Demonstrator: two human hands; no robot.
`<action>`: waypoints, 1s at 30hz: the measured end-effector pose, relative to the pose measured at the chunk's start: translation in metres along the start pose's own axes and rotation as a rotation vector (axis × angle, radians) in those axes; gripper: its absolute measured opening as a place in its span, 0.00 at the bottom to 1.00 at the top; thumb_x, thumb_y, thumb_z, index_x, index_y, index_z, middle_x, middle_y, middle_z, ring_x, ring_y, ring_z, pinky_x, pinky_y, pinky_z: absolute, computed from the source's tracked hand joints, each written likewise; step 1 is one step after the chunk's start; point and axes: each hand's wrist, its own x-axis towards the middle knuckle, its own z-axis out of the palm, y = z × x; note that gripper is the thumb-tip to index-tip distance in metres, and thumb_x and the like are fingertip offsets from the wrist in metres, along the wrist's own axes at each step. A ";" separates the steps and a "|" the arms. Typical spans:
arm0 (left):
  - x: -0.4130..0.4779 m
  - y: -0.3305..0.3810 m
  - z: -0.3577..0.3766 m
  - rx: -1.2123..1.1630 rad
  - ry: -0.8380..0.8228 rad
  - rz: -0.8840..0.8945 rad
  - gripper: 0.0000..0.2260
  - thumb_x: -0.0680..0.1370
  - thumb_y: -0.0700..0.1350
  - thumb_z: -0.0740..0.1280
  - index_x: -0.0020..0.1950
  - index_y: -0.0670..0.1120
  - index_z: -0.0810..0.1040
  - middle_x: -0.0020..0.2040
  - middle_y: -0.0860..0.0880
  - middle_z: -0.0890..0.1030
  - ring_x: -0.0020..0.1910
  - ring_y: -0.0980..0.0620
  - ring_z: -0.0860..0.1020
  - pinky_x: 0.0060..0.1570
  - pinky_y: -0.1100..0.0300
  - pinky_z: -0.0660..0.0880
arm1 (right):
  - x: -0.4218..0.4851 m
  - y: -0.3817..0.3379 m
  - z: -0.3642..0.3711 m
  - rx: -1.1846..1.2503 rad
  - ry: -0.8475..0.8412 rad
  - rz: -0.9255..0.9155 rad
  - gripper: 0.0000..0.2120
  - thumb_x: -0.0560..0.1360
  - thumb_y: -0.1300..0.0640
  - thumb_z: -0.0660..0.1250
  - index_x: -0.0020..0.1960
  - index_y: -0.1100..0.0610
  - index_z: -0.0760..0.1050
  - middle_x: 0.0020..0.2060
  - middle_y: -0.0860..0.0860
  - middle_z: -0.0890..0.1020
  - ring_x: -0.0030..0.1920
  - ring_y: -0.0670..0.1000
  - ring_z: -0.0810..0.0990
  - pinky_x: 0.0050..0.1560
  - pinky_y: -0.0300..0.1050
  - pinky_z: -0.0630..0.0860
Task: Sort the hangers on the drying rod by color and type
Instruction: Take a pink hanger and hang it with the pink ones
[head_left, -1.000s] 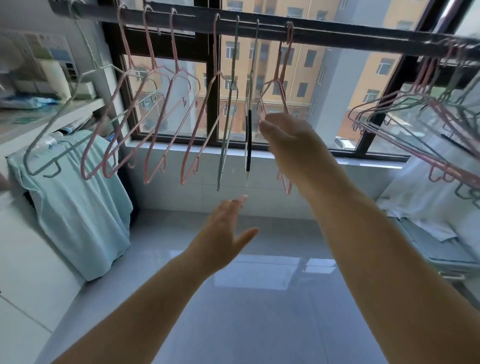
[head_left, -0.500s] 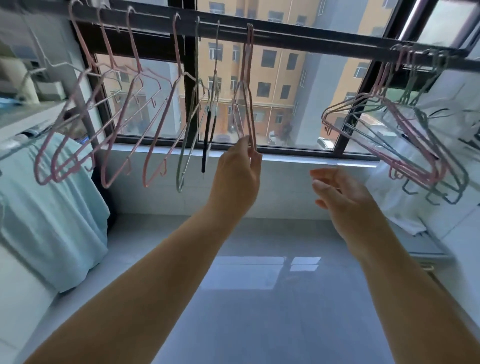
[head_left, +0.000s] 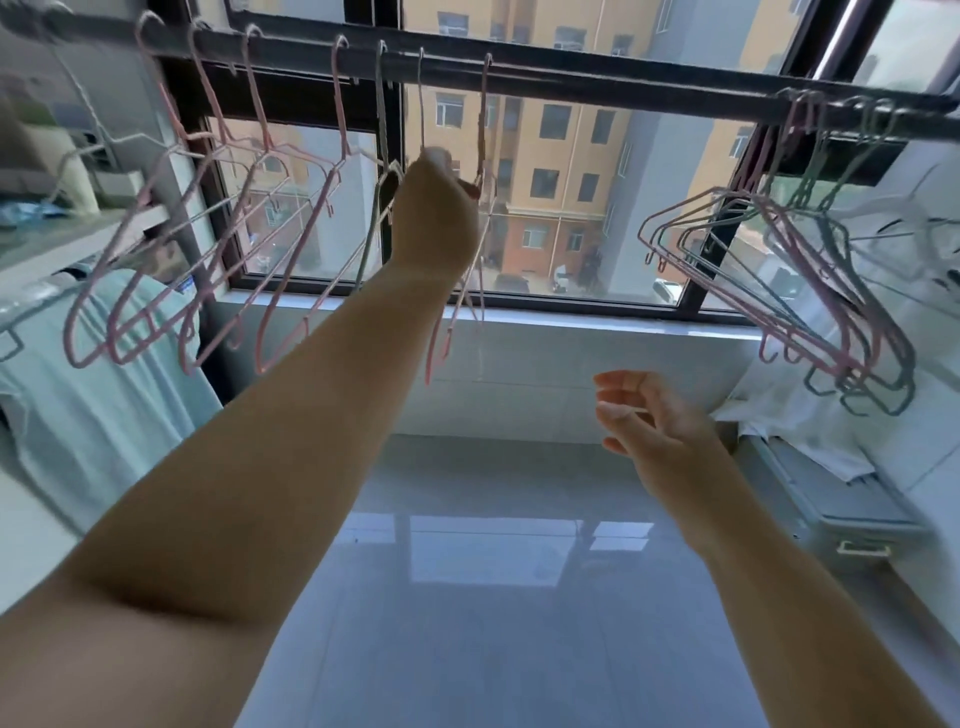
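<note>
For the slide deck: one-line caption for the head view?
Left hand grips a pink hanger on the drying rod; right hand waits open below.

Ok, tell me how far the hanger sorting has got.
Partly done: a run of pink hangers already hangs together at the rod's left end. In hand: the left hand grips a pink hanger mid-rod; the right hand is open and empty. Left: the mixed pink and grey-green bunch on the right.
</note>
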 end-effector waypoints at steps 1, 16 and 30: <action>0.001 -0.006 0.004 0.008 -0.031 -0.047 0.13 0.80 0.39 0.55 0.61 0.36 0.71 0.55 0.39 0.79 0.55 0.45 0.79 0.56 0.56 0.76 | 0.000 0.002 -0.002 0.002 -0.001 -0.002 0.10 0.76 0.61 0.61 0.55 0.52 0.73 0.47 0.46 0.76 0.48 0.44 0.76 0.55 0.50 0.75; -0.141 -0.119 0.006 -0.311 -0.174 -0.592 0.14 0.82 0.40 0.51 0.60 0.38 0.73 0.37 0.50 0.72 0.36 0.58 0.69 0.39 0.67 0.68 | -0.009 0.082 -0.007 -0.032 -0.068 0.174 0.11 0.75 0.62 0.62 0.56 0.56 0.73 0.46 0.46 0.76 0.50 0.48 0.75 0.57 0.50 0.73; -0.227 -0.209 -0.109 -0.983 0.025 -0.912 0.14 0.54 0.47 0.72 0.37 0.44 0.85 0.22 0.55 0.68 0.23 0.61 0.66 0.26 0.71 0.63 | -0.008 0.203 0.015 -0.442 -0.344 0.280 0.25 0.75 0.54 0.65 0.70 0.56 0.63 0.69 0.56 0.67 0.69 0.54 0.65 0.67 0.45 0.61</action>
